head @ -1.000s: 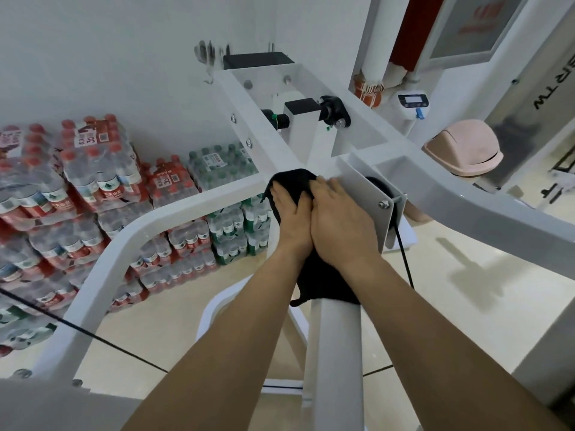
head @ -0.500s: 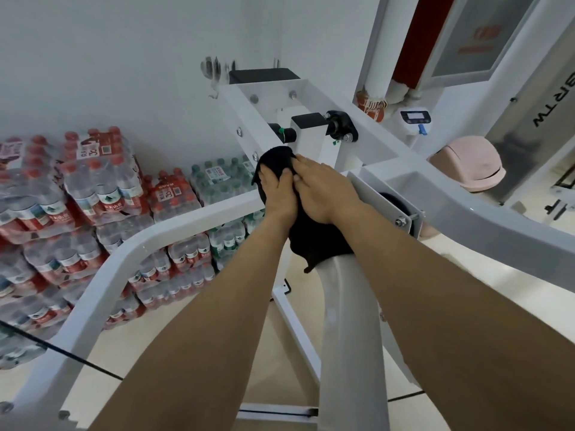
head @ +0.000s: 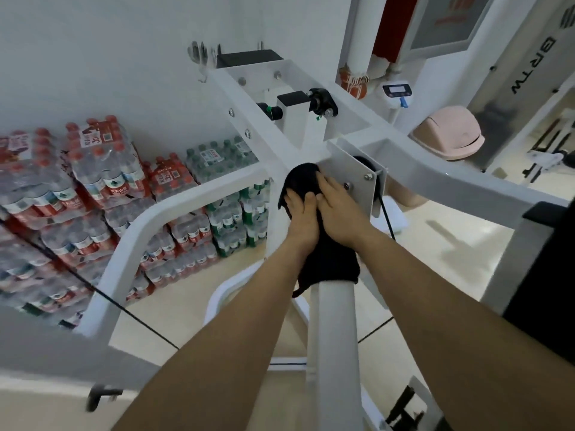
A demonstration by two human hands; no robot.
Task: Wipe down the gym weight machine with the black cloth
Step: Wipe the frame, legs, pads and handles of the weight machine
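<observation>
From the head camera: both hands are up on the white painted steel frame of the gym weight machine [head: 333, 325], right where the upright tube meets the crossbars. The crumpled black cloth [head: 302, 177] is draped over the top of that tube, with its loose end hanging down under the wrists. The left hand [head: 299, 217] lies flat on the cloth, fingers pretty much straight and pressing down rather than grabbing. The right hand [head: 340, 213] sits just beside it, touching it, also flat, with its fingertips reaching onto the grey metal pulley plate [head: 357, 177]. A thin black cable [head: 140, 318] runs across lower left. Behind the frame, shrink-wrapped packs of water bottles with red and green caps [head: 102, 181] are stacked against the wall, and a pink domed plastic bin [head: 448, 138] stands off to the right
</observation>
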